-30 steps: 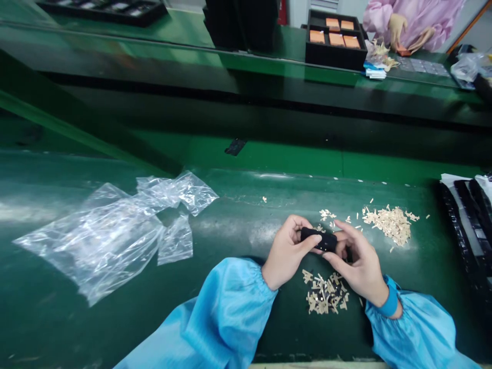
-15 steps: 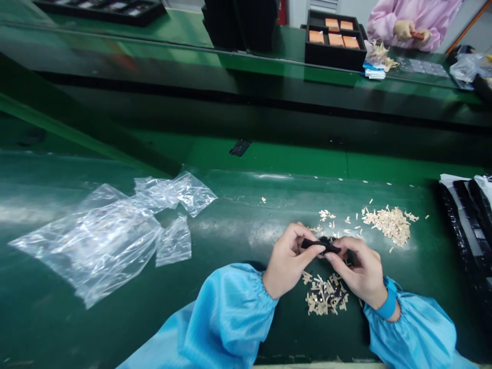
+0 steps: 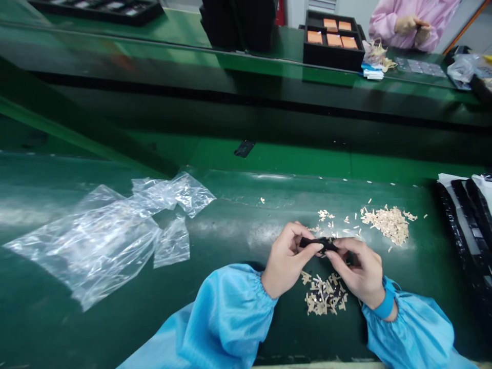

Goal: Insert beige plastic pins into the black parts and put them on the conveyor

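Note:
A small black piece is held between both hands over the green table. My left hand pinches its left end between thumb and fingers. At its right end, the thumb and fingertips of my right hand are closed on it. Just below the hands lies a pile of small beige pieces mixed with dark bits. A larger pile of beige pieces is beyond my right hand, with a few scattered between. Fingers partly hide the black piece.
Clear plastic bags lie at the left. Black packed strips stand at the right edge. Across a raised ledge are a black tray with orange blocks and a person in pink sleeves. A dark flat piece lies behind the table.
My hands stay almost in place, with the black piece turned slightly between the fingertips. The view has shifted a little. Across the ledge, the other person's hands have moved.

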Action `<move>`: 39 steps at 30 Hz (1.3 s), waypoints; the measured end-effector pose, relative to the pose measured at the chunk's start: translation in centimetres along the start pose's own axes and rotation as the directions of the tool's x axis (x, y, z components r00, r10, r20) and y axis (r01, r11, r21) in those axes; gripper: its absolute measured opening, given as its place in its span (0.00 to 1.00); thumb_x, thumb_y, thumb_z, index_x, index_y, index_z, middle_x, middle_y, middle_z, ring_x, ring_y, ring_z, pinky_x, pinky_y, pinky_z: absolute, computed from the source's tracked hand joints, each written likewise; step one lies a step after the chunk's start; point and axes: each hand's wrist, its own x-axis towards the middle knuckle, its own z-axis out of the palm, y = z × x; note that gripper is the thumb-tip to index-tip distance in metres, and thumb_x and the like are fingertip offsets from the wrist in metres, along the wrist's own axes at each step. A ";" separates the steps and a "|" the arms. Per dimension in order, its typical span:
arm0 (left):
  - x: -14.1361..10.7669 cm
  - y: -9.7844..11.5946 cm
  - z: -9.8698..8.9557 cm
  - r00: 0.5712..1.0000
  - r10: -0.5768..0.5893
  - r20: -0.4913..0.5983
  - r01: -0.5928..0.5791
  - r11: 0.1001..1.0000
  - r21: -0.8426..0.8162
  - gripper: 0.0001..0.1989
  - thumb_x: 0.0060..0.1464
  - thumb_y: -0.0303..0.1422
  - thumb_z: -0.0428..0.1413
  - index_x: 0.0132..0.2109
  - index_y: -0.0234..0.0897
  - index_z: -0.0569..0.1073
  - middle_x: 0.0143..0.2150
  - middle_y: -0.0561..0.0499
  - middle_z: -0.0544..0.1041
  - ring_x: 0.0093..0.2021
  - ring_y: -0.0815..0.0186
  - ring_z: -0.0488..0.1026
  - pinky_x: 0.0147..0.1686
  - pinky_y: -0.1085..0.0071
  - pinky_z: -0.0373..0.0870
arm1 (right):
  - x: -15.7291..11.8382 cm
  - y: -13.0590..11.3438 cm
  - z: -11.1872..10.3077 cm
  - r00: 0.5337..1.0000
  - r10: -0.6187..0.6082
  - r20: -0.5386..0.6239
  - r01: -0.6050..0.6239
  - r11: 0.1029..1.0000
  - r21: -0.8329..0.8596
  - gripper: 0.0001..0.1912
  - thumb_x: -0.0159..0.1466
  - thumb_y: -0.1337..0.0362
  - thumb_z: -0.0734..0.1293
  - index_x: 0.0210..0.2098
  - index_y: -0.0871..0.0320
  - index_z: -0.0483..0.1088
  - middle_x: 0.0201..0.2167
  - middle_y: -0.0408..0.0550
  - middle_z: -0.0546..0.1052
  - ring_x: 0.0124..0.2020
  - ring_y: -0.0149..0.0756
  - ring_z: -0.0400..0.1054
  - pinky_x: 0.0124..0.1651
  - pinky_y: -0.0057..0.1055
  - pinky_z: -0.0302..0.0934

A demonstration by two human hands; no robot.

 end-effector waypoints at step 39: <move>20.4 5.0 -8.5 0.993 0.095 -0.077 0.081 -0.045 0.996 0.19 0.63 0.22 0.46 0.57 0.26 0.71 0.60 0.25 0.71 0.62 0.39 0.66 0.56 0.45 0.65 | 2.1 0.4 -1.5 0.752 0.392 0.531 -0.583 0.771 0.257 0.14 0.67 0.53 0.69 0.35 0.59 0.74 0.22 0.42 0.76 0.19 0.27 0.64 0.21 0.24 0.58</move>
